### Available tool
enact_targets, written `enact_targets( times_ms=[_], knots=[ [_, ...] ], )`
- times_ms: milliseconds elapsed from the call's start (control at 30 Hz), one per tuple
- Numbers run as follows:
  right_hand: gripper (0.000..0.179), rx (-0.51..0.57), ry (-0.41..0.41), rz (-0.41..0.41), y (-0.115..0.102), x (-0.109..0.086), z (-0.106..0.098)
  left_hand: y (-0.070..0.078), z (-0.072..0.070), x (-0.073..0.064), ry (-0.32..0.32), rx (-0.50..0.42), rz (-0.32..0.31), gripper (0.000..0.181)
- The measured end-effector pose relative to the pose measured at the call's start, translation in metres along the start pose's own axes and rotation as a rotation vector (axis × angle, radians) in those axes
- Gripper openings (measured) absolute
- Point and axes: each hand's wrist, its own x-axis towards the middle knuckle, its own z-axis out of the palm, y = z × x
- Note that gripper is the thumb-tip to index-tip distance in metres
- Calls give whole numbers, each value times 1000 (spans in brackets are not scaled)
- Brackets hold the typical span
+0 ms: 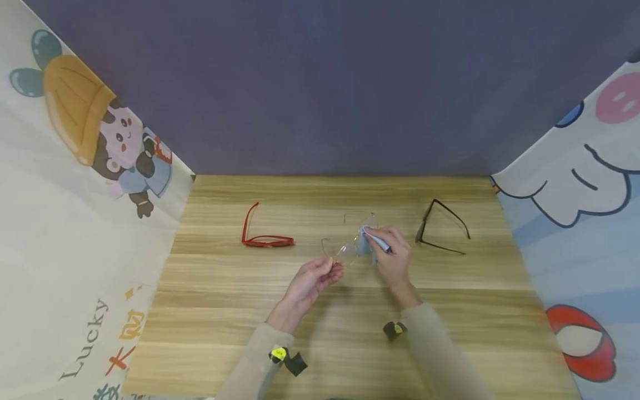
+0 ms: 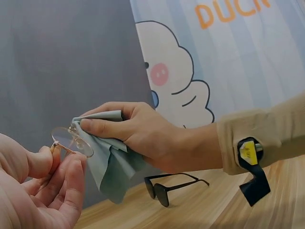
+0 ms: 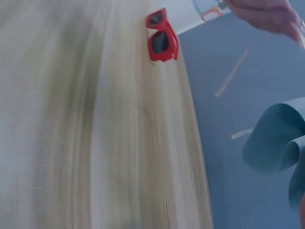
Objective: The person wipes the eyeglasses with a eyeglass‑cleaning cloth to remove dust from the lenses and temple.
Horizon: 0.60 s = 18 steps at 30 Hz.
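Thin-rimmed clear eyeglasses (image 1: 346, 254) are held above the table between both hands. My left hand (image 1: 311, 279) pinches them at one side of the frame with thumb and fingers, as the left wrist view also shows. A blue-green cloth (image 2: 114, 167) is pinched by my right hand (image 1: 393, 260) over the other lens, its loose folds hanging below the fingers. The cloth hides part of that lens. At the right edge of the right wrist view the cloth (image 3: 274, 138) appears, with the right hand mostly out of frame.
Red sunglasses (image 1: 270, 244) lie on the wooden table (image 1: 215, 311) to the left, temples toward the back. Black sunglasses (image 1: 423, 225) rest at the right with their temples unfolded. A dark grey panel (image 1: 340, 89) rises behind the table, and printed curtains (image 1: 75, 222) flank it.
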Motion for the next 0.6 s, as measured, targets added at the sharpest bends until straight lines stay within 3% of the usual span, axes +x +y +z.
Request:
enact_targets(
  times_ms=[100, 267, 433, 600],
  knots=[
    [22, -13, 54, 52, 6, 8, -6, 1, 2, 1, -6, -5, -4, 35],
    [18, -42, 100, 130, 12, 12, -12, 1, 2, 1, -8, -3, -13, 26],
    [18, -25, 105, 168, 10, 2, -12, -1, 0, 2, -16, 3, -5, 18],
    [21, 4, 78, 142, 2, -13, -5, -2, 1, 2, -22, 24, -13, 29]
  ],
)
